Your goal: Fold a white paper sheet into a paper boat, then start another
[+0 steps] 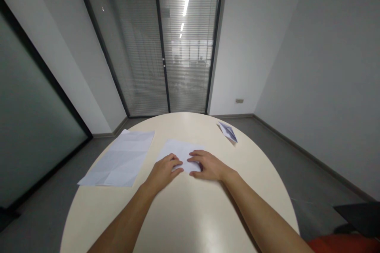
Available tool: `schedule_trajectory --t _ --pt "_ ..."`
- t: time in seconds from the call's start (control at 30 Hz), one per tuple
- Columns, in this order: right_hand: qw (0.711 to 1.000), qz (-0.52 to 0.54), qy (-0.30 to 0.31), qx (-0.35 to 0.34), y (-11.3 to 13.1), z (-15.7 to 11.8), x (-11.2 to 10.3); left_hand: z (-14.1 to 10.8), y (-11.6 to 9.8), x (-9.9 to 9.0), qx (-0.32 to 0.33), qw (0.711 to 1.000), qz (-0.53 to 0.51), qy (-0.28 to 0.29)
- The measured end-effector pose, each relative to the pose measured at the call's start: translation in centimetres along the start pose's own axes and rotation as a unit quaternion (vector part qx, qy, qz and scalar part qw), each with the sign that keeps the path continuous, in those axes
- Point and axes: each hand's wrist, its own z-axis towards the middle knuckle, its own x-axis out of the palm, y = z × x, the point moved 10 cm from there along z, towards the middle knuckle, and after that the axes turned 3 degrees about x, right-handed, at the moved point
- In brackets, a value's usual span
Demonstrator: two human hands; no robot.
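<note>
A sheet of white paper (179,147) lies near the middle of the round cream table (178,213). My left hand (166,169) rests on its left near edge, with the fingers bent and the thumb apart from them. On the right part of the same sheet is my right hand (206,165), its fingers spread and curved, the thumb near the paper's near edge. The two hands face each other with a small gap between them. Neither hand visibly grips the sheet.
Larger creased white sheets (121,158) lie at the table's left edge. A small folded paper piece (228,132) sits at the back right. Beyond the table is a glass door with blinds (190,67). Something red (344,244) shows at the lower right.
</note>
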Motion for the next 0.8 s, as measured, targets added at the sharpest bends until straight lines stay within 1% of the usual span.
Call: schedule_trajectory --t 0.13,0.3,0.43,0.63,0.8 --pt "1.0 0.008 0.002 0.0 -0.1 0.0 0.1 0.0 -0.1 -0.2 -0.01 1.0 0.014 0.0" --pt "1.0 0.007 -0.001 0.0 -0.1 -0.1 0.0 -0.1 0.0 -0.3 -0.004 1.0 0.013 -0.012" --pt "1.0 0.006 0.005 0.007 -0.6 -0.1 0.1 -0.2 0.2 -0.1 0.005 1.0 0.011 -0.01" --pt "0.999 -0.001 -0.037 0.008 -1.2 0.0 -0.7 0.0 0.1 -0.1 0.003 1.0 0.026 -0.002" --pt "0.999 0.011 -0.031 0.007 -0.6 0.0 -0.8 0.1 -0.3 -0.4 0.009 0.999 0.044 -0.017"
